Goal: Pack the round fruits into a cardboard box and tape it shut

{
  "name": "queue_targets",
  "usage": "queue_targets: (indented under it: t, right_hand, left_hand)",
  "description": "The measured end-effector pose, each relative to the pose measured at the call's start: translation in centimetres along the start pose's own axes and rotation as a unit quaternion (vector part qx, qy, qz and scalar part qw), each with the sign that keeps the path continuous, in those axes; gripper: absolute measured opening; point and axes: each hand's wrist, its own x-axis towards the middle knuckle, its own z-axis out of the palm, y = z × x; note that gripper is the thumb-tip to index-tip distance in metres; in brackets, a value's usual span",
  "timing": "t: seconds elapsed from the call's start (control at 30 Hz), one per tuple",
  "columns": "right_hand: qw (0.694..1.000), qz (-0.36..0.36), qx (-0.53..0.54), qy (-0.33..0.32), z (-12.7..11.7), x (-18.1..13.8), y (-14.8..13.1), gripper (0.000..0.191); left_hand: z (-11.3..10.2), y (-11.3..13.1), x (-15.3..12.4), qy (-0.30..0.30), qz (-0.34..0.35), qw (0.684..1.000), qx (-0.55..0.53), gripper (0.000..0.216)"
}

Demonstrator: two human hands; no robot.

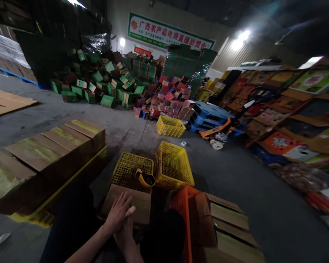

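A brown cardboard box sits between my knees at the near end of a yellow crate, whose grid face is up. My left hand lies over the box with its fingers stretched out, holding nothing. Beneath and beside it is my right hand, crossed under the left; its fingers are mostly hidden. Just beyond the box, a yellow-and-black tape dispenser rests on the crate, near its right edge.
Taped cartons line a yellow crate at left. An orange crate holds cartons at right. Yellow crates stand ahead. Further off are heaped green boxes, red boxes, blue pallets and an orange pallet jack.
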Motion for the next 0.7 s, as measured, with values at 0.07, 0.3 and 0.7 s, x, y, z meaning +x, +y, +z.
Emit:
queue_targets:
  t: [0.07,0.3,0.7]
  right_hand:
    - [1.000,-0.010,0.001,-0.026,-0.8,0.7,0.9,0.053]
    - [0.993,0.081,-0.086,-0.011,-5.1,-0.2,6.8,0.060]
    - [0.975,0.178,-0.129,0.038,-2.8,-0.4,7.5,0.078]
  left_hand:
    - [-0.3,-1.1,-0.2,0.011,0.012,1.000,-0.002,0.053]
    - [-1.6,-4.8,-3.0,0.041,0.037,0.998,0.033,0.064]
    - [-1.2,-3.7,-1.7,0.114,-0.054,0.990,0.066,0.062]
